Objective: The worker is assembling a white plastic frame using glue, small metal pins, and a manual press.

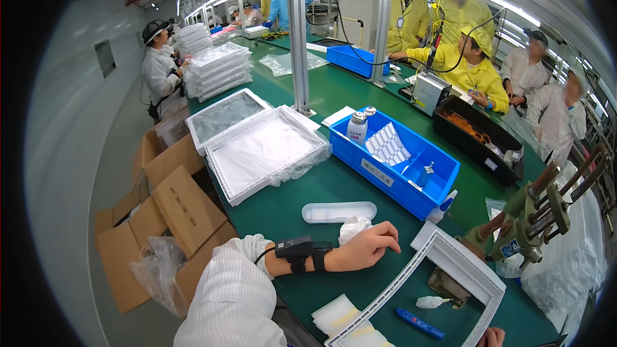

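Note:
My left hand (367, 248) is bent over the table with its fingers curled. A crumpled white cloth (355, 226) bulges out along its far side and seems gripped in the palm, which is hidden. Just to the right lies a white rectangular plastic frame (390, 287), tilted toward me, its near edge cut off by the picture. At the lower edge, my right hand (493, 337) shows only fingers, closed on the frame's right side. Through the frame's opening I see a blue marker pen (420, 323), a small white wad (432, 302) and a brownish rag (449, 286).
A clear lidded case (339, 212) and a blue bin (405, 193) with bottles stand beyond my left hand. White frames (263, 151) in plastic lie farther left. A green press (514, 225) stands right, foam pads (350, 324) near me. Cardboard boxes (186, 209) sit left; co-workers stand around.

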A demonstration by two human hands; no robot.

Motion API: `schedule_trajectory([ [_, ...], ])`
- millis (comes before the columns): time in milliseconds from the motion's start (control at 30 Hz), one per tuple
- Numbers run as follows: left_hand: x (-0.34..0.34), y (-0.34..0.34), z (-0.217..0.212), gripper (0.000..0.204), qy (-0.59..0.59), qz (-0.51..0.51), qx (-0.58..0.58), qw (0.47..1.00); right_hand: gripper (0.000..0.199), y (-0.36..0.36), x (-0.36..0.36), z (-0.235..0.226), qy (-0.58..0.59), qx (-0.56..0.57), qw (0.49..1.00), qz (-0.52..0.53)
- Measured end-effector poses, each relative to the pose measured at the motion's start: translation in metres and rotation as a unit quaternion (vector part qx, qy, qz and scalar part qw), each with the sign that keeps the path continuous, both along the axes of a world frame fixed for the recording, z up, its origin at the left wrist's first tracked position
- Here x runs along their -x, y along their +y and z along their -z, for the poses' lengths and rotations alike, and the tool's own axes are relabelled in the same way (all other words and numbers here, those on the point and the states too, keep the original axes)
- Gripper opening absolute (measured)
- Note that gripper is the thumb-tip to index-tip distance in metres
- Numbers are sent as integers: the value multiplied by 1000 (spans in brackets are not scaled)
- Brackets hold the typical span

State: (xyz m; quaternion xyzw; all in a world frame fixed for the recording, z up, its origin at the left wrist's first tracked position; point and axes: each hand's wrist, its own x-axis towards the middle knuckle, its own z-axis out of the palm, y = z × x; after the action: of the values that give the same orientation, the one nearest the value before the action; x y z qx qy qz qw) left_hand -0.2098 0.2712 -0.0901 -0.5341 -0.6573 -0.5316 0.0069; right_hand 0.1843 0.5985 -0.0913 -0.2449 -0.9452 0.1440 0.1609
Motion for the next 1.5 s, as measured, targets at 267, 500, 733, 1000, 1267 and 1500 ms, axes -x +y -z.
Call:
schedule_trajectory([
  [267, -9, -2, 5, 27, -25, 50, 30, 998, 27, 6, -3, 10, 5, 8, 1000, -6],
  [500, -11, -1, 4, 22, -48, 60, 28, 997, 20, 30, -11, 36, 63, -38, 997, -30],
  [733, -10, -1, 5, 23, -45, 66, 28, 996, 17, 29, -11, 38, 65, -50, 997, -11],
  [1000, -10, 0, 8, 23, -39, 72, 39, 996, 24, 11, -5, 11, 29, -13, 999, -12],
  [1267, -8, 2, 10, 21, -38, 76, 46, 995, 26, -1, 2, 0, 28, 0, 1000, 3],
  [1500, -5, 4, 11, 20, -34, 83, 47, 995, 27, 4, 4, 1, 27, -20, 999, -3],
])
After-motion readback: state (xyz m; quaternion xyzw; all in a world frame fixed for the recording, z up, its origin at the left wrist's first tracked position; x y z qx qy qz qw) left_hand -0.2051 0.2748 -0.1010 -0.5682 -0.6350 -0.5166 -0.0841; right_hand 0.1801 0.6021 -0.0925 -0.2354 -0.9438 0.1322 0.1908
